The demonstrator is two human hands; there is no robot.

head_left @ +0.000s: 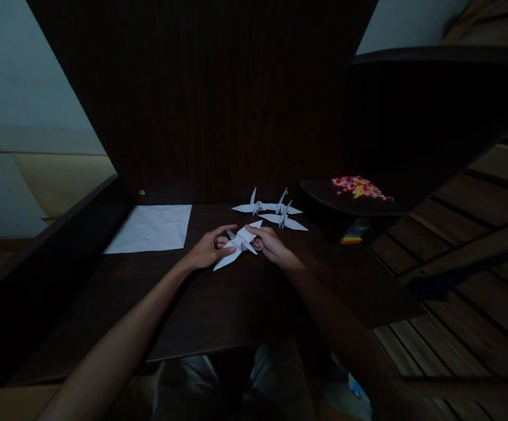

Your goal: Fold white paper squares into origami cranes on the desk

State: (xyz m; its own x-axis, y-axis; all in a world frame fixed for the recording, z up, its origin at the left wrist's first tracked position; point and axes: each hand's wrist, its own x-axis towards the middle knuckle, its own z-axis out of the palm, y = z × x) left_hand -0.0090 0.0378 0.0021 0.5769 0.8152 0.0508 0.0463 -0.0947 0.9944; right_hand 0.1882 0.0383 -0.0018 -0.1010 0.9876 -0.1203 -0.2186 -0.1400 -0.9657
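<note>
Between my two hands is a white paper crane (242, 241), its wings spread, held just above the dark desk. My left hand (210, 248) pinches the wing on the left, thumb on top and fingers behind it. At the other wing, my right hand (270, 242) grips the paper between thumb and curled fingers. Beyond my hands stand finished paper cranes (282, 220), grouped close together with their wings out. A creased white sheet of paper (151, 228) lies flat on the desk to the left.
Small pink, red and yellow pieces (359, 187) are heaped on a curved corner shelf (324, 196) at right. Below it sits a small yellow-edged object (352, 233). A dark panel (219, 105) rises behind the desk (219, 310), and a low side wall (61, 257) bounds its left.
</note>
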